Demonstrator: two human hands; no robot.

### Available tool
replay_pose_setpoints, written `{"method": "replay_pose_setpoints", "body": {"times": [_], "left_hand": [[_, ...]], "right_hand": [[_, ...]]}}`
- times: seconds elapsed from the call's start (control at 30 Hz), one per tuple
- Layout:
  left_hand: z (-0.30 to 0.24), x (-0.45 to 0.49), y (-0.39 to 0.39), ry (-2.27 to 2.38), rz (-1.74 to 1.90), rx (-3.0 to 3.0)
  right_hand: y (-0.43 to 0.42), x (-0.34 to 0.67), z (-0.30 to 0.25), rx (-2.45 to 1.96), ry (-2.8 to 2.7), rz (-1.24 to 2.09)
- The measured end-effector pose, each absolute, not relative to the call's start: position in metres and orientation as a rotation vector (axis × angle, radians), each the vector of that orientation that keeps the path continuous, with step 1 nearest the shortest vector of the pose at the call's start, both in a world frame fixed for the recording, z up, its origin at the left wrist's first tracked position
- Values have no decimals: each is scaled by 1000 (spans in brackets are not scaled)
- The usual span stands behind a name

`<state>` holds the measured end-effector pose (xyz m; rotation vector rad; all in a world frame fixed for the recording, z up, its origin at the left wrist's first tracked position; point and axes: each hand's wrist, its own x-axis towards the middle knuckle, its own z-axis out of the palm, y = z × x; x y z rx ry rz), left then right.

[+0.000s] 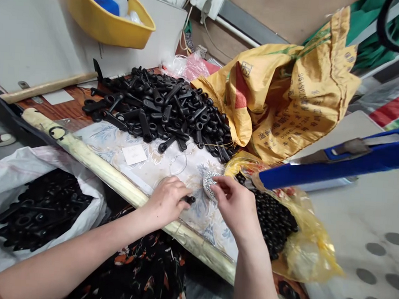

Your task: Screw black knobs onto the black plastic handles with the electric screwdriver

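My left hand is closed around a small black plastic handle, whose end sticks out past the fingertips; the rest of it is hidden. My right hand is over the rim of a small round dish full of tiny silvery metal pieces, perhaps screws. Thumb and fingers are drawn together there, and what they hold, if anything, is too small to make out. Beyond both hands lies a large heap of black plastic handles with ring-shaped ends, on a patterned cloth.
Right of my hands, a yellow plastic bag holds black round knobs, with a blue-handled tool jutting over it. A yellow woven sack stands behind. A white sack of black parts sits left; a padded roll edges the table.
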<state>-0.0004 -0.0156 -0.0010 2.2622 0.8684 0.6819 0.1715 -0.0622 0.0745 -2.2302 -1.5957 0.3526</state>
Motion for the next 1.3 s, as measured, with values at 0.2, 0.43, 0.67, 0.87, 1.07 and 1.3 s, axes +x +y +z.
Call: {"method": "replay_pose_setpoints", "body": {"times": [0.2, 0.43, 0.67, 0.87, 1.07, 1.3], "left_hand": [[7, 10, -23, 1004, 653, 2215], [-2, 15, -23, 1053, 727, 2206], [-4, 11, -22, 955, 777, 2254], [0, 9, -23, 947, 746, 2274], [-1, 9, -24, 929, 760, 2309], [0, 10, -25, 938, 756, 2316]], "right_hand": [[-21, 175, 59, -2460, -1657, 196], [-21, 181, 51, -2500, -1599, 158], [-37, 187, 50, -2381, -1461, 83], [-77, 171, 53, -1860, -1441, 388], [-90, 150, 57, -1859, -1817, 381], [-70, 129, 80, -2287, -2160, 250]]}}
